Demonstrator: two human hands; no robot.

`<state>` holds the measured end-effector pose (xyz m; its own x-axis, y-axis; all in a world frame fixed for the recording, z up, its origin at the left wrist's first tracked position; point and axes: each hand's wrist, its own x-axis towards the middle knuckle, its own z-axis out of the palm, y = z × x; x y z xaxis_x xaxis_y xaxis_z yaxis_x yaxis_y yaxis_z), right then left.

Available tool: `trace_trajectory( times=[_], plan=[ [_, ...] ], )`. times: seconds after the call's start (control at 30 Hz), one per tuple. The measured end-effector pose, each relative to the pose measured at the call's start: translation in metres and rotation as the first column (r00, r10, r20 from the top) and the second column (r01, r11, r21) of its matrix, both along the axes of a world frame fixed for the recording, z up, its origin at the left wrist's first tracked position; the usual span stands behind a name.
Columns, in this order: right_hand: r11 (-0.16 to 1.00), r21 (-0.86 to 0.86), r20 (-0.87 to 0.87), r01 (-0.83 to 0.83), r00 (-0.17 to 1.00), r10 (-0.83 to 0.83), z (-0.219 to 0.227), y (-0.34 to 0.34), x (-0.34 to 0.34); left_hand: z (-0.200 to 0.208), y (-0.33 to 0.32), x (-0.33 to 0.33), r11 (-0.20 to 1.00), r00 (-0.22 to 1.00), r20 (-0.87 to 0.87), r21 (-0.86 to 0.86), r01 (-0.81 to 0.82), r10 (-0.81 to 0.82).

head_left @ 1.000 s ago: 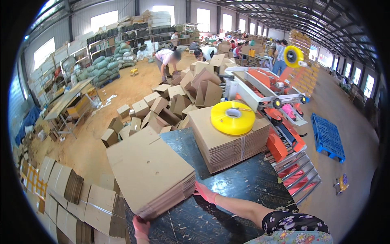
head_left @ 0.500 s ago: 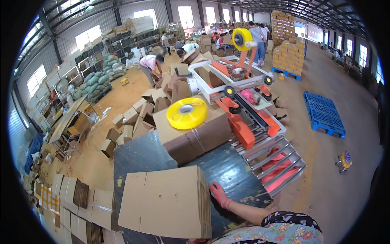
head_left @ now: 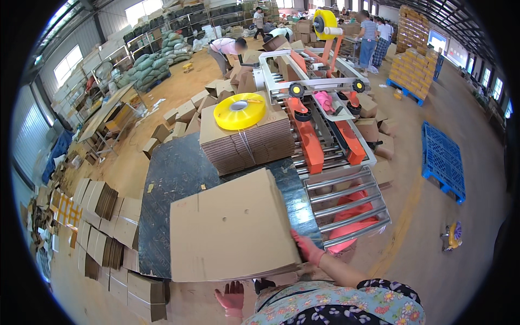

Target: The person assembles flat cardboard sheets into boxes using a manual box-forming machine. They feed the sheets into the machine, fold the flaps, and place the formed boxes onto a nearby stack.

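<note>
A stack of flattened cardboard cartons point(head_left: 233, 227) lies at the near side of the dark tabletop point(head_left: 173, 162). Pressed to its right edge is my right hand point(head_left: 309, 249) in a pink glove, gripping the side with fingers partly hidden by the cardboard. My left hand point(head_left: 231, 299), also gloved in pink, is in front of the stack's near edge, palm up, fingers apart, holding nothing. Behind the stack, a strapped bundle of flattened cartons point(head_left: 246, 143) bears a big yellow roll of tape point(head_left: 257, 115).
An orange-and-white carton-sealing machine point(head_left: 309, 138) with a roller conveyor point(head_left: 346, 203) adjoins the table's right side. More carton bundles point(head_left: 103, 246) stand on the floor at left. A blue pallet point(head_left: 444, 160) lies at right. Several people work at the back.
My left hand has come into view below the stack. The stack's near edge now shows fully, and my right hand sits closer against its right side. The whole view has shifted.
</note>
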<state>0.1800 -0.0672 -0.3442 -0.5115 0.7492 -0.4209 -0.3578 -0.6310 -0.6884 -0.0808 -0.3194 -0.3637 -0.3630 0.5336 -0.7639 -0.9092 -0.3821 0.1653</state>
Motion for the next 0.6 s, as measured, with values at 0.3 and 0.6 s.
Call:
trace_trajectory(
  times=[0.3,0.6],
  plan=[
    [0.971,0.204,0.271,0.123,0.946,-0.176,0.110,0.040,0.088,0.147,0.053,0.070,0.973,0.946,-0.230,-0.014,0.230,-0.227],
    [0.924,0.219,-0.047,0.314,0.949,-0.311,0.155,0.141,0.056,0.143,0.163,-0.051,0.745,0.079,-0.920,-0.258,0.615,-0.384]
  ],
)
